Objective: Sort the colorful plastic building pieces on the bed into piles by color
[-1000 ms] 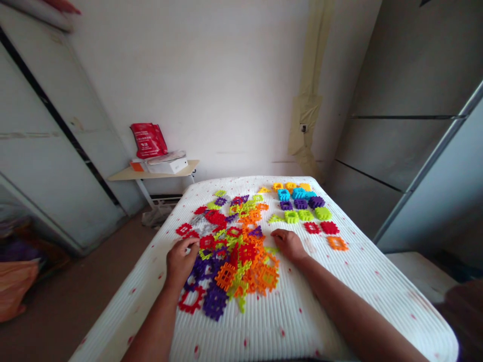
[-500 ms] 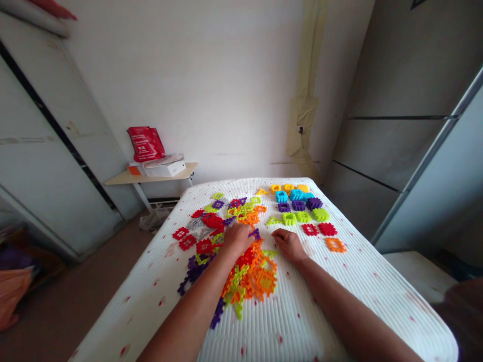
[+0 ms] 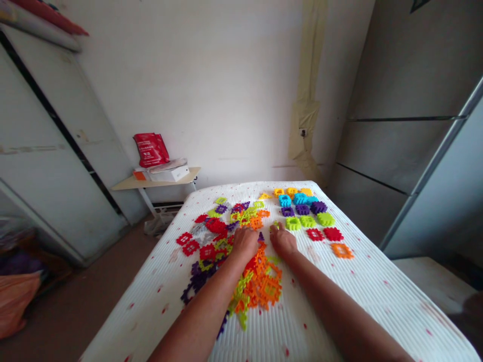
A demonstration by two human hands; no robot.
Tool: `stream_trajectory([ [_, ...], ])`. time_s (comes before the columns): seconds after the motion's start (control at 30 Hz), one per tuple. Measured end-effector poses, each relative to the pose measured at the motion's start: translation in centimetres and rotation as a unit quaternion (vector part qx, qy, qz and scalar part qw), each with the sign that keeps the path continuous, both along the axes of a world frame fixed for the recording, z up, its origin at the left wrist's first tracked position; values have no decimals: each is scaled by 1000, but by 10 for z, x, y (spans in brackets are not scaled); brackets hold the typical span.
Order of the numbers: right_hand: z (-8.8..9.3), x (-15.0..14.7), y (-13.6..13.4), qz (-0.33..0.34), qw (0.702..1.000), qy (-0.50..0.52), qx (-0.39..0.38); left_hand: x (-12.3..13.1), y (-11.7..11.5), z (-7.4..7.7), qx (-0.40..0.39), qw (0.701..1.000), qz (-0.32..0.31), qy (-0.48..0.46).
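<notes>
My left hand (image 3: pixel 246 242) rests on the heap of loose plastic pieces, its fingers bent down and their tips hidden. Orange pieces (image 3: pixel 269 289) lie just below it, red pieces (image 3: pixel 207 252) to its left. A small purple piece (image 3: pixel 261 237) shows at its right side. My right hand (image 3: pixel 282 240) is at the bare strip right of the heap, with its fingertips at a green piece (image 3: pixel 275 225); the fingers are bent, and their grip is too small to make out. Farther right stand rows of yellow, blue, purple, green (image 3: pixel 307 221), red (image 3: pixel 333 234) and orange (image 3: pixel 342 251) pieces.
The pieces lie on a white ribbed table cover (image 3: pixel 320 322) with red specks. Behind at the left is a small side table (image 3: pixel 162 183) with a red bag (image 3: pixel 151 149) and a white box (image 3: pixel 169 173). A grey fridge (image 3: pixel 392 130) stands at the right.
My right hand has moved slightly left, its fingertips now at the green piece. My left hand has shifted a little right and down. The whole view has tilted slightly.
</notes>
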State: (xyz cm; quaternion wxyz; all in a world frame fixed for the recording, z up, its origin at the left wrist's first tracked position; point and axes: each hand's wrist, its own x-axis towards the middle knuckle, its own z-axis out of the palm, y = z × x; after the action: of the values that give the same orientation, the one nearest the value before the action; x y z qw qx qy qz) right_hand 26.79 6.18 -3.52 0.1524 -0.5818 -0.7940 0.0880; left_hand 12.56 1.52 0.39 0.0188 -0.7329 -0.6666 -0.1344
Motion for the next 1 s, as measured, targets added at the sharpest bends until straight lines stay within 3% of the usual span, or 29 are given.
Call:
stream_trajectory([
  [0.17,3,-3,-4,-4,999,-44,7,-24,-10,11,44,998,23,-43],
  [0.3,5,-3,-9,24,999,-36,7,-59,-33,14,95,989,66,-88],
  [0.53,5,-21,-14,119,992,46,19,-112,-76,-11,194,957,156,-151],
  [0.73,-2,-44,-16,178,977,104,48,-131,-79,-30,307,909,171,-222],
  [0.87,-2,-45,6,147,970,146,126,-134,-76,-32,332,897,153,-249],
  [0.93,0,-42,25,96,974,131,156,-136,-76,-33,331,891,162,-265],
  [1.0,1,-42,43,19,986,96,138,-138,-75,-36,328,882,180,-286],
])
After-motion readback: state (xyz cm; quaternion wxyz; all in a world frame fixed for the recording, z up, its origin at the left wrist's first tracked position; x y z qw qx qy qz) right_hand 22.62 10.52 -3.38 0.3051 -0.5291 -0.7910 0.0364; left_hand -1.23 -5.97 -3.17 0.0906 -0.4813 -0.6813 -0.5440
